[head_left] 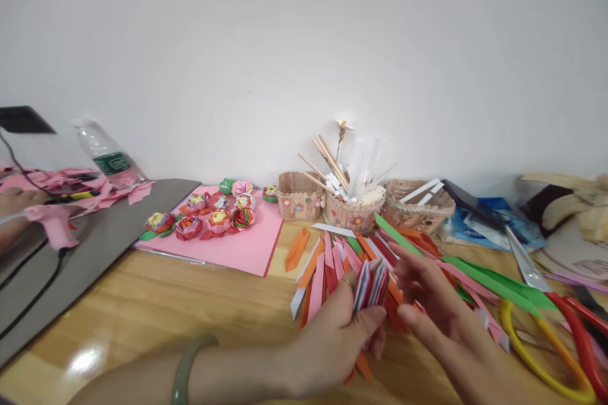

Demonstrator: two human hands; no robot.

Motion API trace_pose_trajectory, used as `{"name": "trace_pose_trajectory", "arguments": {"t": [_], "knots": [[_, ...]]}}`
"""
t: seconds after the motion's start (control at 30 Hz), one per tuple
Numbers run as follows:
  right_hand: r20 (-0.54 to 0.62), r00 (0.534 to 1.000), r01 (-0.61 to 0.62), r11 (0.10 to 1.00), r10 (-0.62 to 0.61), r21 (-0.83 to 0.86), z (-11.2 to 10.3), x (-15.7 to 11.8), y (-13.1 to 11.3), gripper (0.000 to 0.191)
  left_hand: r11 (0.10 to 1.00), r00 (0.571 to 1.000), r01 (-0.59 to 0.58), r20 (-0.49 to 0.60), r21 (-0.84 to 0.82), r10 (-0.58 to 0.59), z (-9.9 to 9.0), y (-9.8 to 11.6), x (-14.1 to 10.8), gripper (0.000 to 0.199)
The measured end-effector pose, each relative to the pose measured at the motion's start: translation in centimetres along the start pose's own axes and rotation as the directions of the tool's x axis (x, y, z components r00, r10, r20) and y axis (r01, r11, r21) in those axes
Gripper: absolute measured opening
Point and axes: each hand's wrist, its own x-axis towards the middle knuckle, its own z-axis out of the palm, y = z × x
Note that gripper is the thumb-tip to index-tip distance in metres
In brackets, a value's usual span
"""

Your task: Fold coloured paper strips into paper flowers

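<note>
Pinching a bundle of folded paper (371, 288) between thumb and fingers, our left hand (344, 326) holds it upright, while our right hand (439, 323) hangs just beside it, fingers parted and curved, gripping nothing. Beneath and beyond both hands we have loose paper strips (317, 285) fanned across the table (199, 297). Past them stand three small baskets (354, 216), the middle one full of sticks. Scissors (558, 304) lie to the right of our right hand; paper flowers (219, 223) sit on a pink sheet (242, 253) beyond our left wrist.
</note>
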Motion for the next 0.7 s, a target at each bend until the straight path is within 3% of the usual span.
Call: {"name": "trace_pose_trajectory", "arguments": {"t": [0.13,0.3,0.57,0.7], "knots": [[0.179,0.961,-0.236,0.963,0.212,0.127,-0.4,0.8,-0.4,0.048,0.998,1.000,-0.009,0.011,0.070,0.008,0.0,-0.2,-0.1,0.033],[0.321,0.912,-0.345,0.901,0.256,0.263,-0.1,1.2,-0.2,0.041,0.995,0.997,0.016,0.073,0.097,-0.023,-0.2,0.0,-0.2,0.037],[0.324,0.916,-0.360,0.842,0.237,0.402,0.1,1.1,-1.2,0.025,0.993,0.995,0.003,0.095,0.118,-0.015,0.1,-0.2,-0.4,0.049],[0.211,0.952,-0.293,0.865,0.224,0.407,0.0,1.2,-0.9,0.024,0.993,0.996,-0.086,0.043,0.081,0.083,0.3,0.0,-0.2,0.046]]}}
